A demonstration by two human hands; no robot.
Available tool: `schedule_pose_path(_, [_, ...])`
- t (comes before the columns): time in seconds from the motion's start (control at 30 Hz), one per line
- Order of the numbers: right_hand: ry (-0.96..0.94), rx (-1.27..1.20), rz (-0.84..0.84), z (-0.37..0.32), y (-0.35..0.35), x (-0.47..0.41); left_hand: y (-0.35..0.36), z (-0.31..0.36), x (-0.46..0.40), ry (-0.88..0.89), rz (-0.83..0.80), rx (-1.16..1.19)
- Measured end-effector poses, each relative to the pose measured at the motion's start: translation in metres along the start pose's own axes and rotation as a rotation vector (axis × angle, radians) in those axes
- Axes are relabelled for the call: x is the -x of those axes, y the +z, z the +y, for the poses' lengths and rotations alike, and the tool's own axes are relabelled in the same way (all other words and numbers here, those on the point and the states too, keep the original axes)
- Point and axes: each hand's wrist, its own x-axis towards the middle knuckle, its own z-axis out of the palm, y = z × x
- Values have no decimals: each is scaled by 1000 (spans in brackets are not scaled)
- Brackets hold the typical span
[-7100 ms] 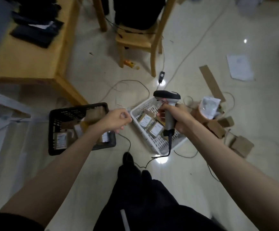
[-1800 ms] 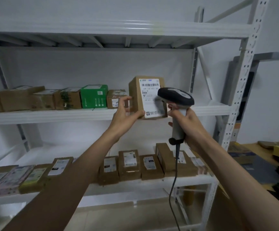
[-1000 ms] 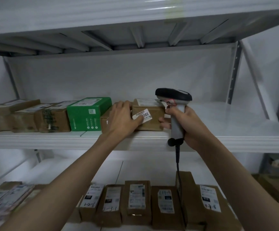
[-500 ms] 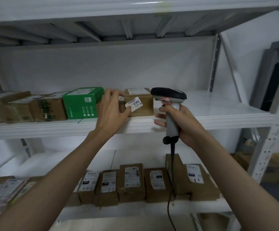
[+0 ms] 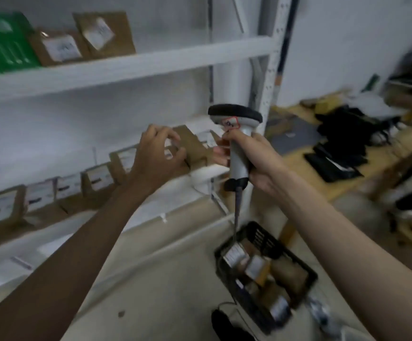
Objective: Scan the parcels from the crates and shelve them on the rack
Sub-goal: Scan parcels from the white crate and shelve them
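Observation:
My right hand [image 5: 258,159] grips the handle of the grey barcode scanner [image 5: 235,116], held upright with its cable hanging down. My left hand [image 5: 155,156] hovers with loosely curled fingers and holds nothing; it is in front of the brown parcels [image 5: 96,178] on the lower shelf. The parcel with the white label [image 5: 106,33] lies on the upper shelf of the white rack [image 5: 150,62], next to another brown box and a green box [image 5: 3,40]. A black crate [image 5: 261,233] with several labelled parcels [image 5: 256,267] stands on the floor at the lower right.
The rack's white upright [image 5: 269,94] rises just behind the scanner. A wooden table [image 5: 347,178] with black items [image 5: 343,134] stands to the right. My dark shoe [image 5: 224,326] is on the pale floor beside the crate. The picture is blurred by motion.
My left hand has left the parcel on the upper shelf and dropped to lower-shelf height. My view has swung down and right, so the black crate and table show. The scanner stays in my right hand.

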Motion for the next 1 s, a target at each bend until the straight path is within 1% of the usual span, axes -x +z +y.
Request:
schedule_pose_path(0.07, [51,-24,65,23,-38,29,33,11,32,-15,-114,44])
schedule_pose_path(0.13, [97,-67,148,43,-78,59,69,26,61,7,-258,91])
schedule_pose_path(0.27, [161,-23,438,76,-161,115,142,67,105,46,-490,193])
schedule_pose_path(0.43, [180,-49,680,102,-257,182,227,138,160,126,-729,271])
schedule_pose_path(0.63, [228,-127,899,123,-363,274,315,233,226,203,-1037,296])
schedule_pose_path(0.7, [248,-153,980,129,-402,306,346,271,247,241,-1115,293])
schedule_pose_path(0.87, [322,-239,1098,151,-506,377,421,355,308,277,-1265,264])
schedule_pose_path(0.93, [355,-282,1111,167,-544,401,452,379,336,282,-1344,243])
schedule_pose_path(1.0, [376,-308,1109,184,-578,419,483,396,363,250,-1407,215])
